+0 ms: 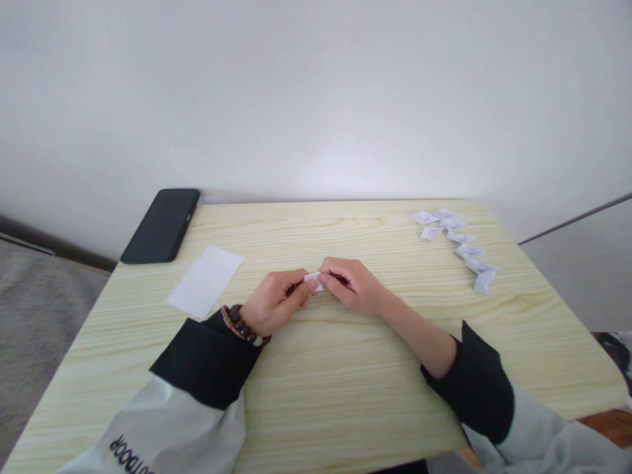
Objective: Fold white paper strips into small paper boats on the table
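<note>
Near the middle of the table, a small folded piece of white paper (312,277) is pinched between both hands. My left hand (277,299), with a beaded bracelet (241,324) at the wrist, grips its left end between thumb and fingers. At its right end, the thumb and forefinger of my right hand (354,284) are closed on it. Fingertips cover much of the paper, so its full shape is hidden. A flat stack or sheet of white paper (206,280) lies left of my left hand.
Several small folded white paper pieces (468,251) lie in a bent row at the right back of the wood-grained table (340,395). A black phone or tablet (162,226) rests at the back left corner. A white wall (316,99) rises behind the table.
</note>
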`<state>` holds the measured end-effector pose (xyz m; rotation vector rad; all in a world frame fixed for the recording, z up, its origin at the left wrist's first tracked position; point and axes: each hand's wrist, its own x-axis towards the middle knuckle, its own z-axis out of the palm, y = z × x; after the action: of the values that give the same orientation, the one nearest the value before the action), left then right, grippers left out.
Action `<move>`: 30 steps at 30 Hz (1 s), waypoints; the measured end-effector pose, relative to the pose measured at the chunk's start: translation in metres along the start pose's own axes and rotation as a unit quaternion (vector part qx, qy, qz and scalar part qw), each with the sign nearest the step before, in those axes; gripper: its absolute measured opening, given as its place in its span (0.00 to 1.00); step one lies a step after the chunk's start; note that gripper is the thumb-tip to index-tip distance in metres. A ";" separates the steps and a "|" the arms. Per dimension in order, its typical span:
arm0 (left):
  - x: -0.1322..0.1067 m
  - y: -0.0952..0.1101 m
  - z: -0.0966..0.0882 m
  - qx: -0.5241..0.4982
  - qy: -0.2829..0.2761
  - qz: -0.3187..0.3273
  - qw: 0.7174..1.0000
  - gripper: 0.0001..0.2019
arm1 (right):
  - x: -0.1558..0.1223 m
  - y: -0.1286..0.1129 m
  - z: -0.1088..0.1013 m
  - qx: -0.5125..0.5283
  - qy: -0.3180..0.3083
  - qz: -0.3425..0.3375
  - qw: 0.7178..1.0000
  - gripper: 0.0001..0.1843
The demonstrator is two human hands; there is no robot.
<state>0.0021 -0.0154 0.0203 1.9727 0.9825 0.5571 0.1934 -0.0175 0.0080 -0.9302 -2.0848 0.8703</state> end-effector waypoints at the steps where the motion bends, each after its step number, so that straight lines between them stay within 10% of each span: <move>1: 0.000 -0.001 0.000 0.002 -0.001 0.001 1.000 0.19 | 0.000 0.000 0.000 -0.004 0.001 -0.007 1.000 0.09; 10: 0.002 0.002 0.004 -0.031 0.073 -0.023 0.997 0.19 | 0.000 -0.002 -0.001 0.018 -0.026 0.020 0.999 0.11; 30: 0.000 -0.002 0.001 -0.048 -0.018 0.009 0.999 0.17 | 0.000 -0.001 -0.003 0.037 -0.034 -0.002 0.999 0.12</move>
<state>0.0018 -0.0149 0.0178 1.9025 0.8993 0.5666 0.1956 -0.0173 0.0104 -0.8690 -2.0956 0.9835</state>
